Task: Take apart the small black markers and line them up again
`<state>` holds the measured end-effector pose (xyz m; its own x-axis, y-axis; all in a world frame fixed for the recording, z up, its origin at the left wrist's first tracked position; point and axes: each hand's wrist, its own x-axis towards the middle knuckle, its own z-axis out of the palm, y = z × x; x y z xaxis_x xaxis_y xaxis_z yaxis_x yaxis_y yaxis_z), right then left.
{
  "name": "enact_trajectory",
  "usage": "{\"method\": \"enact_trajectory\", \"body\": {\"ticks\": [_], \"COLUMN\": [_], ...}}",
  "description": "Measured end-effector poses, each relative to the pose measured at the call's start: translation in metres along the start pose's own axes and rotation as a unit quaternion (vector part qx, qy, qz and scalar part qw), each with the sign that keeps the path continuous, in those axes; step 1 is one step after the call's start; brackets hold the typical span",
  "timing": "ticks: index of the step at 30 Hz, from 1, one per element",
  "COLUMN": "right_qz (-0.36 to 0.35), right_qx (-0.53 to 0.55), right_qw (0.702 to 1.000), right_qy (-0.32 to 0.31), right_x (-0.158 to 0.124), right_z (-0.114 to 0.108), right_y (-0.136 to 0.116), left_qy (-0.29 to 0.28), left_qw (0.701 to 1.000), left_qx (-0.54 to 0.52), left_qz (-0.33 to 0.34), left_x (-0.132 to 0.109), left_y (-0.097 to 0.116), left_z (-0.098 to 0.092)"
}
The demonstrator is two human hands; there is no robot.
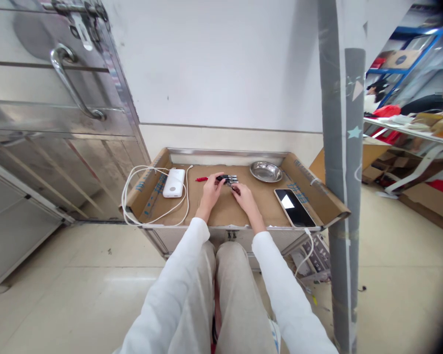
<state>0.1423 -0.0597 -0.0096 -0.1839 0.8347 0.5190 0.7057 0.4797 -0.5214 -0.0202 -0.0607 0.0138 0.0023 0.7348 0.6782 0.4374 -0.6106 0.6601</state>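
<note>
Both my hands rest on a low table lined with brown cardboard (pixel 225 209). My left hand (pixel 211 189) is curled, its fingertips on a small cluster of dark and silvery parts (pixel 229 179) at the back middle of the cardboard. My right hand (pixel 243 195) pinches at the same cluster from the right; what its fingers grip is too small to name. A red pen-like piece (pixel 201 179) lies just left of the cluster, apart from my left hand.
A white power bank (pixel 174 183) with a looping white cable (pixel 133 196) lies at the left. A steel bowl (pixel 266 171) sits at the back right, a phone (pixel 294 207) at the front right. A grey post (pixel 341 196) stands right; a steel cabinet (pixel 51 108) stands left.
</note>
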Motion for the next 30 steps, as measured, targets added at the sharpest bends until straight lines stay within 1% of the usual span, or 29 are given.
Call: {"method": "enact_trajectory", "body": {"ticks": [5, 9, 12, 15, 17, 18, 19, 20, 23, 25, 27, 30], "right_qz": [0.007, 0.0, 0.001, -0.001, 0.006, 0.017, 0.032, 0.049, 0.093, 0.102, 0.094, 0.065], "right_qx": [0.014, 0.025, 0.027, 0.019, 0.003, -0.009, -0.024, -0.04, -0.078, -0.096, -0.11, -0.111], "right_qw": [1.0, 1.0, 1.0, 1.0, 1.0, 1.0, 0.999, 0.996, 0.986, 0.981, 0.981, 0.985], "right_qy": [0.001, 0.006, -0.001, -0.007, 0.004, 0.017, 0.035, 0.057, 0.118, 0.134, 0.131, 0.117], "right_x": [0.0, -0.001, -0.001, -0.002, -0.003, -0.004, -0.004, -0.005, -0.006, -0.005, -0.005, -0.004], "right_z": [-0.003, -0.006, -0.008, -0.009, -0.009, -0.01, -0.01, -0.01, -0.012, -0.012, -0.013, -0.013], "right_y": [-0.003, -0.007, -0.01, -0.012, -0.012, -0.012, -0.011, -0.01, -0.008, -0.007, -0.008, -0.011], "left_qy": [0.023, 0.029, 0.027, 0.038, 0.053, 0.052, 0.04, 0.016, -0.099, -0.155, -0.183, -0.207], "left_qw": [1.0, 0.999, 0.999, 0.999, 0.998, 0.998, 0.999, 0.999, 0.995, 0.987, 0.982, 0.976], "left_qx": [0.004, 0.022, 0.021, 0.022, 0.028, 0.029, 0.026, 0.021, 0.01, 0.019, 0.034, 0.062], "left_qz": [0.021, 0.023, 0.023, 0.013, -0.005, -0.014, -0.021, -0.026, -0.024, -0.022, -0.021, -0.001], "left_x": [0.0, -0.001, -0.001, -0.001, 0.0, 0.0, 0.001, 0.001, -0.001, -0.002, -0.002, -0.002], "left_y": [0.0, 0.0, 0.002, 0.004, 0.003, 0.002, 0.001, 0.0, -0.003, -0.004, -0.005, -0.007], "left_z": [-0.001, -0.002, -0.003, -0.004, -0.004, -0.004, -0.004, -0.003, -0.003, -0.002, -0.002, 0.0]}}
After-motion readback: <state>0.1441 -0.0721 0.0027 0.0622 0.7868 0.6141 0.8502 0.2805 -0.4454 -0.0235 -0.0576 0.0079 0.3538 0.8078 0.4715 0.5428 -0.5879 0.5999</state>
